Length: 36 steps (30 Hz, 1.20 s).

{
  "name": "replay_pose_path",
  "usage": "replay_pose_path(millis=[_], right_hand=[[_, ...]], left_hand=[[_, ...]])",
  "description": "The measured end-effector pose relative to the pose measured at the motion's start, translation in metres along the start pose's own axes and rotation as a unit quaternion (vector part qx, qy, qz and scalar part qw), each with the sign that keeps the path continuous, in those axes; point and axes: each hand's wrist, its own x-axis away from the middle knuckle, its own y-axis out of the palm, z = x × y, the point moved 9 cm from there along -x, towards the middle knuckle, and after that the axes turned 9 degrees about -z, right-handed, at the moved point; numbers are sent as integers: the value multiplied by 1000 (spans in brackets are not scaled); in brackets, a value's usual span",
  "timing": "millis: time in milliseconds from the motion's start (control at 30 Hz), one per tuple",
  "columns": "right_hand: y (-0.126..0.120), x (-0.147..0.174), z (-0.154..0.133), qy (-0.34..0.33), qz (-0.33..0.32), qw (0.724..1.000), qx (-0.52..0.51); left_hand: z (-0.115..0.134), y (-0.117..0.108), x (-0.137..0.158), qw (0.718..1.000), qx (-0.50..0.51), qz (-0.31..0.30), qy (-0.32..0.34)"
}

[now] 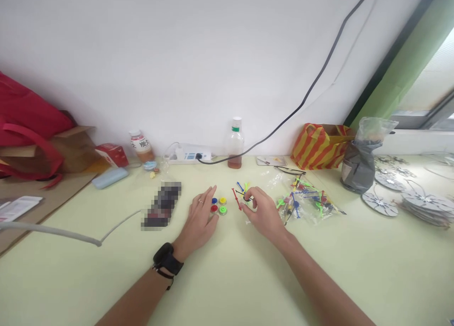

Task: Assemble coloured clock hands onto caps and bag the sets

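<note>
My left hand [203, 215] lies on the table with its fingers stretched out, beside several small round coloured pieces: blue [214, 201], yellow [222, 200], red [213, 208] and green [223, 210]. Thumb and forefinger of my right hand [260, 210] are pinched together over a thin black plastic piece [240, 193]; its far end is hidden by the fingers. A slim red plastic stick [235, 198] lies right by those fingertips. Behind it are a blue arrow-shaped piece [240, 186] and some yellow and green bits, partly covered by my hand.
Clear bags with coloured plastic parts [312, 201] lie to the right. A bottle [235, 146], a power strip [187, 155] and a striped bag [321, 144] line the wall. Stacked grey discs [427, 201] sit far right. A pixelated dark object [162, 207] lies left, near a grey cable [71, 234].
</note>
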Motion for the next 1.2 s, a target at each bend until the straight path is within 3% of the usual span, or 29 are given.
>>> replay_pose_path(millis=[133, 333, 567, 867, 1033, 1200], right_hand=[[-1, -1, 3, 6, 6, 998, -55], [4, -4, 7, -2, 6, 993, -120], [1, -6, 6, -10, 15, 992, -121], [9, -4, -5, -26, -22, 992, -124], [18, -5, -3, 21, -59, 970, -235], [36, -3, -11, 41, -105, 933, -342]], left_hand=[[-8, -5, -3, 999, 12, 32, -11], [-3, 12, -5, 998, -59, -23, 27], [-4, 17, -6, 995, -82, -60, 21], [-4, 17, -5, 995, -81, -54, 24], [14, -5, -3, 999, -5, -1, 47], [47, -23, 3, 983, 120, 35, 134]])
